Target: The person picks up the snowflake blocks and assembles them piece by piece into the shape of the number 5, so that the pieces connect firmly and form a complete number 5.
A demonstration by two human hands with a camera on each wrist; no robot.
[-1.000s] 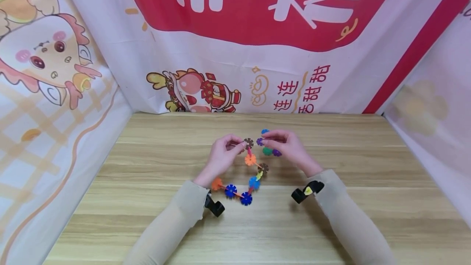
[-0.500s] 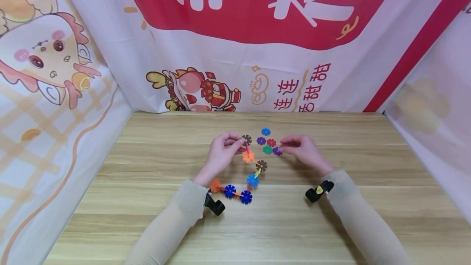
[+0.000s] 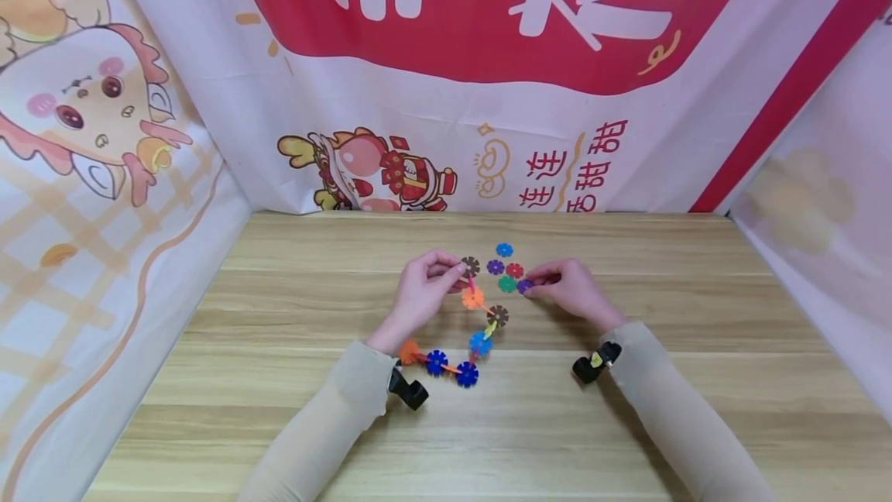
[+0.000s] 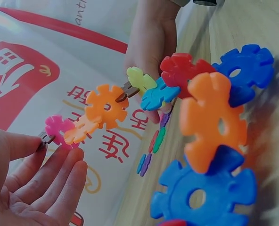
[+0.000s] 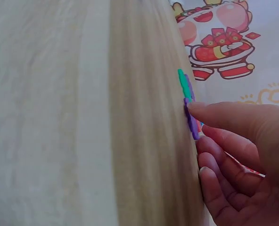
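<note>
My left hand [image 3: 427,285] pinches a brown snowflake disc [image 3: 471,266] between thumb and fingertips. From it hangs a chain of interlocked notched plastic discs: pink, an orange disc [image 3: 473,298], another brown disc [image 3: 498,316], yellow, a light blue disc [image 3: 480,343], red and dark blue discs [image 3: 467,374]. Its far end, an orange disc [image 3: 408,351], shows beside the left wrist. My right hand [image 3: 567,285] has thumb and index finger at a purple disc [image 5: 191,120] at the near right of a small group of loose discs, thumb tip over its edge.
Close by lie a green disc [image 3: 507,283], a red disc [image 3: 515,270], a second purple disc [image 3: 495,266] and a blue disc [image 3: 504,249]. A printed cloth [image 3: 418,84] stands behind the wooden table [image 3: 627,424], with more cloth at both sides.
My right hand has moved right from over the loose discs, uncovering the red one, then slightly back left to the near purple disc. The left hand keeps its hold; the chain sways slightly.
</note>
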